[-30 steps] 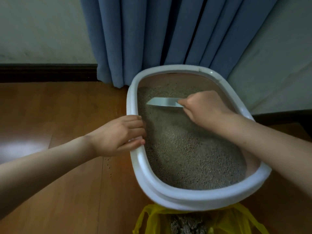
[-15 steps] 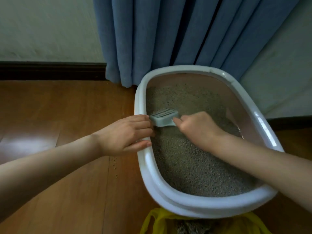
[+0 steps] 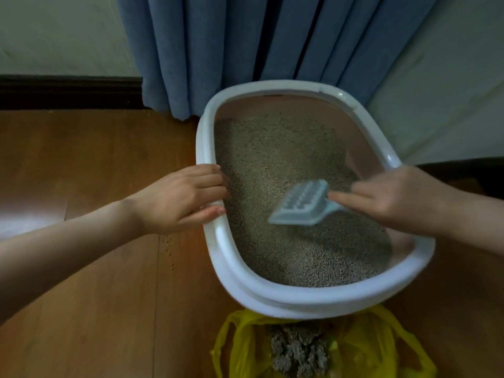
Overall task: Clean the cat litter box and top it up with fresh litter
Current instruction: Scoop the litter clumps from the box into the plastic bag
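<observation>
The left hand [image 3: 180,197] grips the left rim of the litter box [image 3: 321,301], its fingers curled over the white edge and the thumb lying along the outside. The right hand [image 3: 395,197] holds the handle of a pale blue slotted scoop [image 3: 300,204], the index finger stretched along the handle toward the scoop's head; this hand is blurred, so the lie of its other fingers cannot be told. The scoop sits just above or on the litter [image 3: 272,159], near the middle of the box, with its slotted face turned upward and tilted; whether it touches the grains cannot be told. The box is an oval tray with a white rim and pinkish inner walls, holding grey-brown granules across its bottom. It stands on a wooden floor [image 3: 81,296], where a few loose grains [image 3: 169,249] lie just beside its left side, under the left wrist. At the near end of the box an open yellow plastic bag [image 3: 245,347] holds a clump of grey litter waste [image 3: 297,350]. Behind the box hangs a blue curtain [image 3: 231,50] against a pale wall [image 3: 54,31] with a dark skirting board [image 3: 68,91].
</observation>
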Demonstrator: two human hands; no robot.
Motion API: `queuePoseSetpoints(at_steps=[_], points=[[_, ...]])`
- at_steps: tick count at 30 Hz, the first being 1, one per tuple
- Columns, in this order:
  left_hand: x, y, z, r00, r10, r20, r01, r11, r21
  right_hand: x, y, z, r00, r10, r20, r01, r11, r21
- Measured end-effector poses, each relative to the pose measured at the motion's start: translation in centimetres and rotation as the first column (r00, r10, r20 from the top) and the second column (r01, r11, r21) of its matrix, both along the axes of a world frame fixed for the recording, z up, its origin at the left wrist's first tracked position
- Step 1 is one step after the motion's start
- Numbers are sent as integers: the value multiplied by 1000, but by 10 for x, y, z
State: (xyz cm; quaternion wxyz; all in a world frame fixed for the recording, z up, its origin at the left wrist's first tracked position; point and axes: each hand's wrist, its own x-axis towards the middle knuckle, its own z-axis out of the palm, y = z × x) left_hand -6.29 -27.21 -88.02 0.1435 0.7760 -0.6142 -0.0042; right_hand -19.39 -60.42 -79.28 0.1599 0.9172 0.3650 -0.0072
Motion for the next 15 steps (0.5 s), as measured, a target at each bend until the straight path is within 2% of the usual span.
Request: queuePoseSetpoints(at_steps=[4,9,13,15], points=[[1,1,-1,1000,-11,5,11,1000,-6,43,32,-22,994,-48,95,44,998,45],[1,0,-1,1000,-22,9,22,1000,-9,29,11,-34,1000,5,-2,-5,999,-41],[2,0,-4,1000,-26,6,27,999,-30,-10,-47,-10,995,14,-98,-32,983,-182],[2,-1,-4,999,-34,15,35,999,-40,-27,-72,6,989,-34,-143,-2,969,-249]])
